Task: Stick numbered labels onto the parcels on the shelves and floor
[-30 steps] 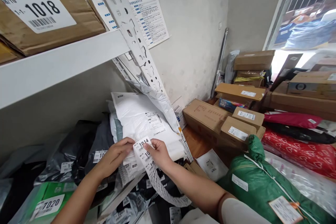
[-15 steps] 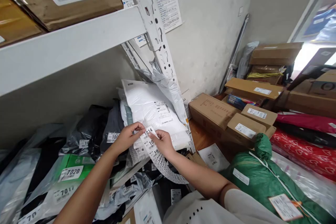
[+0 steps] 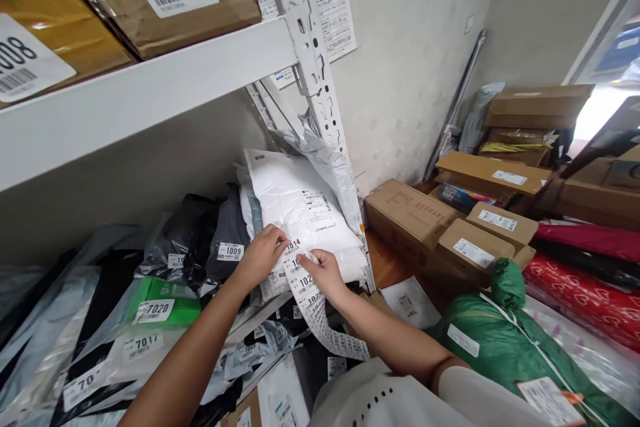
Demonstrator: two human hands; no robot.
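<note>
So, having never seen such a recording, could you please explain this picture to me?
There is no machine: these are a person's bare hands, seen from a head-worn camera looking forward and down. The right hand pinches a strip of numbered labels, with 1014 near the top; the left hand is at the strip's top end, though whether it grips is unclear. Just beyond lies a large white parcel, with wrapped parcels to its left. Above, a white shelf bears a carton labelled 1018. To the right are brown cartons and a green sack.

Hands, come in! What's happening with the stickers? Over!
Right hand pinching sticker strip, 1014 at top. Left hand at its top end. White bag behind, nothing blocking.
</note>
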